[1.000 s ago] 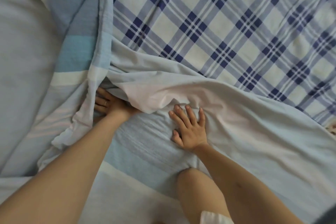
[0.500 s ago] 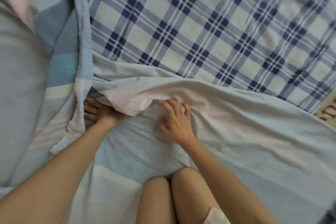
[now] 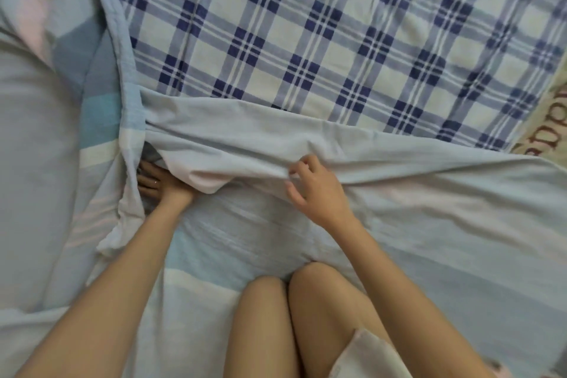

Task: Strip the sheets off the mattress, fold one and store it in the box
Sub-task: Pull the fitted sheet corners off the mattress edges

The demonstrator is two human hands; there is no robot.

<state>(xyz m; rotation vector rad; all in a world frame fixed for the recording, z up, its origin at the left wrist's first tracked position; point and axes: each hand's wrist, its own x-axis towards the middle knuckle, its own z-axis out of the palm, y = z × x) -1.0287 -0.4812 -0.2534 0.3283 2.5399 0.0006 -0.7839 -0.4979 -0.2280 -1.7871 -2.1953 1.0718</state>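
A pale blue sheet (image 3: 399, 224) with pink and white bands lies rumpled across the near half of the bed, its edge folded back into a ridge. Beyond it a blue plaid sheet (image 3: 306, 40) covers the mattress. My left hand (image 3: 156, 186) lies flat with straight fingers tucked under the left end of that fold, the fingertips hidden by cloth. My right hand (image 3: 316, 193) is at the middle of the ridge, its fingers curled over the fold's edge and pinching it. No box is in view.
My bare knees (image 3: 285, 310) rest on the pale sheet just below the hands. A bunched mass of the same striped bedding (image 3: 40, 163) fills the left side. A beige mat with brown letters (image 3: 546, 132) shows at the right edge.
My right hand has gone from lying flat on the sheet to curling its fingers over the fold's edge, a little farther right. The left hand has stayed under the fold.
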